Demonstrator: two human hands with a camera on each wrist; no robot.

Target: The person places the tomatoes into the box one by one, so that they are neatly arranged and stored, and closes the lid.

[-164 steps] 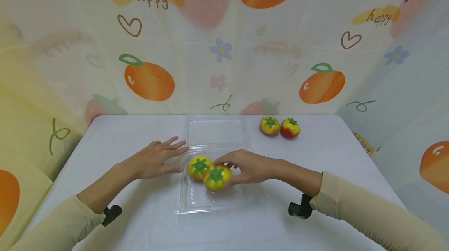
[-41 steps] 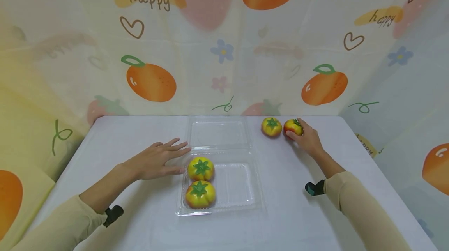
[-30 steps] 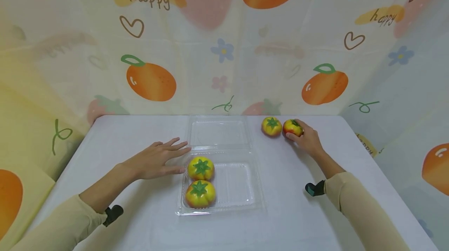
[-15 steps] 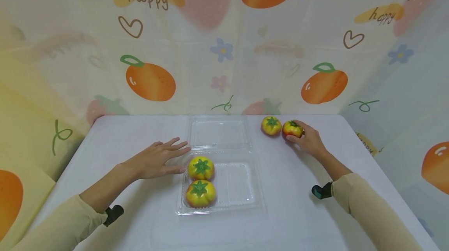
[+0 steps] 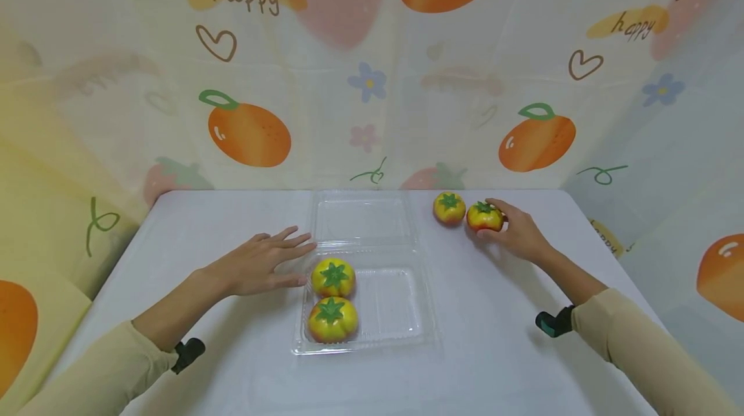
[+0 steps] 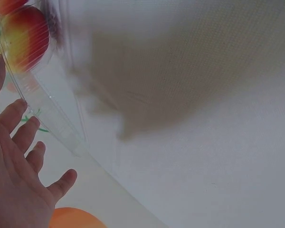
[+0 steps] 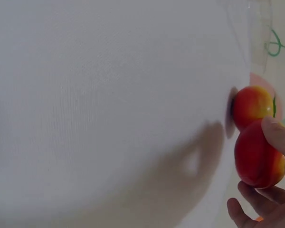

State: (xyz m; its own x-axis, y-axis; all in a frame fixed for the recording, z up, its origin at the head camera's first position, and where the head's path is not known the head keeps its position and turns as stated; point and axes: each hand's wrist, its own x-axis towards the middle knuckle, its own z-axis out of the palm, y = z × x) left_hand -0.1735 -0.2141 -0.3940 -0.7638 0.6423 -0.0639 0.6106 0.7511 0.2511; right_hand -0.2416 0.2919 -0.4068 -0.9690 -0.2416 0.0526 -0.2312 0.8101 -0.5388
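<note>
In the head view my right hand [image 5: 520, 232] holds a yellow-red tomato [image 5: 484, 217] with a green star-shaped leaf top between thumb and fingers, at the table's back right. The right wrist view shows the thumb on one side of this tomato [image 7: 259, 154] and fingertips at the other. Just left of it sits another tomato [image 5: 449, 208]. My left hand [image 5: 261, 266] has its fingers spread at the left rim of a clear plastic clamshell box [image 5: 395, 303]. Two tomatoes, a rear one [image 5: 333, 277] and a front one [image 5: 332, 320], fill the box's left side.
The box's clear lid [image 5: 361, 219] lies folded back flat behind the base, toward the table's rear edge. A white cloth covers the table [image 5: 372, 384]. Behind it hangs a fruit-print curtain [image 5: 325, 112].
Earlier the right hand held the front tomato over the box; now that tomato lies in it. The hand has since gripped the back-right tomato, which has turned leaf-side up. The left hand stays put.
</note>
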